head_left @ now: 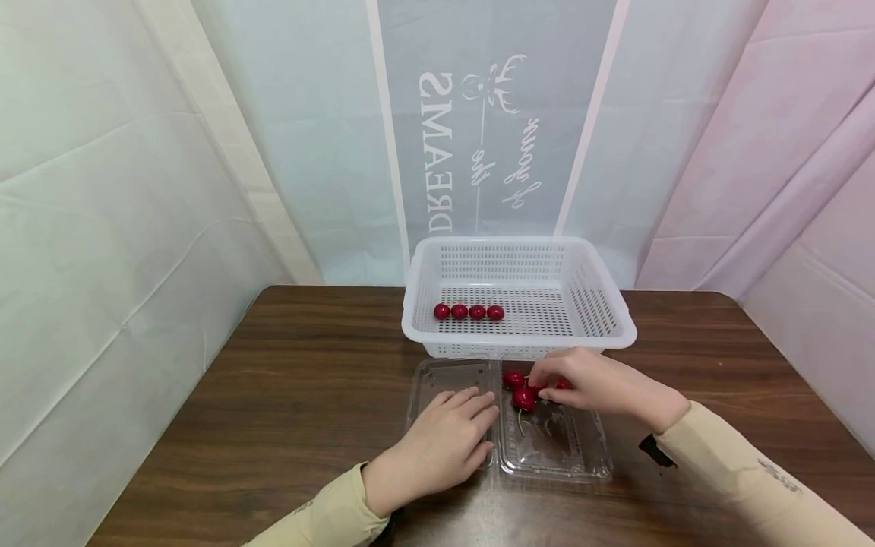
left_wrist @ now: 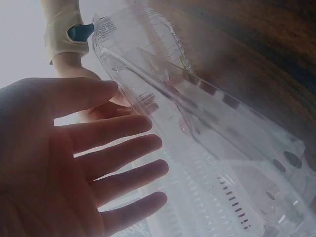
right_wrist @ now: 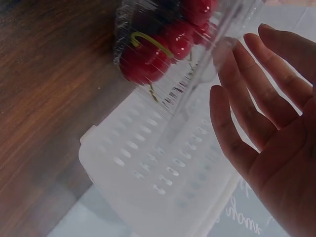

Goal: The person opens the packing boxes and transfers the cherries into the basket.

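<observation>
Inspector: Where are the cherries (head_left: 523, 399)?
Me: Far end of the clear box (head_left: 557, 477), right half. My right hand (head_left: 589, 380), the nearer, bends over them; pinching, I cannot tell.
Inspector: Left hand (head_left: 440, 434)?
Me: Spread, left of them.

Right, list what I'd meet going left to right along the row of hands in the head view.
Left sleeve → left hand → front cherry in the clear container's right half → right hand → right sleeve.
</observation>
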`<action>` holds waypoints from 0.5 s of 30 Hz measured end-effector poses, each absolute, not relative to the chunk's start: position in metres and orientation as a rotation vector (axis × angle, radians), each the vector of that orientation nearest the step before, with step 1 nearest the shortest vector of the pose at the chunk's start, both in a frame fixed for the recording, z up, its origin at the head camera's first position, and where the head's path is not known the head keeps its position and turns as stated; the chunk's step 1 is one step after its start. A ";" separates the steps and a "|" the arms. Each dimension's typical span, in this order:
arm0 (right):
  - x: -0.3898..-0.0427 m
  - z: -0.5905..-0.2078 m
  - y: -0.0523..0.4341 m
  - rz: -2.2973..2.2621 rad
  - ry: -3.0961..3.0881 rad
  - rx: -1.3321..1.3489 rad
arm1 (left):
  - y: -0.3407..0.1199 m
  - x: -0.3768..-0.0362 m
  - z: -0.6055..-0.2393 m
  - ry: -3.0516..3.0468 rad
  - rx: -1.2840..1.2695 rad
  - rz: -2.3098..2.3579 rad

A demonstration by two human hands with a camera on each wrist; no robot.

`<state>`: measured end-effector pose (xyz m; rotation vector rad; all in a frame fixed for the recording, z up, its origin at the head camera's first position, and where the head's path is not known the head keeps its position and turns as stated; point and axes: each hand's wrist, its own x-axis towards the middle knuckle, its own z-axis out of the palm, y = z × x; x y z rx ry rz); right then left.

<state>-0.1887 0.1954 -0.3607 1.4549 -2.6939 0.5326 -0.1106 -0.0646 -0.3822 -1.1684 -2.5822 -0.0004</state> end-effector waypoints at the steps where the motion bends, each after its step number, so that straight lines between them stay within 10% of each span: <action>1: -0.189 -0.362 0.195 0.534 -2.689 1.460 | -0.064 -0.111 -0.382 -2.583 -1.170 0.000; 15: -0.196 -0.373 0.188 0.594 -2.716 1.555 | -0.065 -0.111 -0.381 -2.609 -1.174 0.006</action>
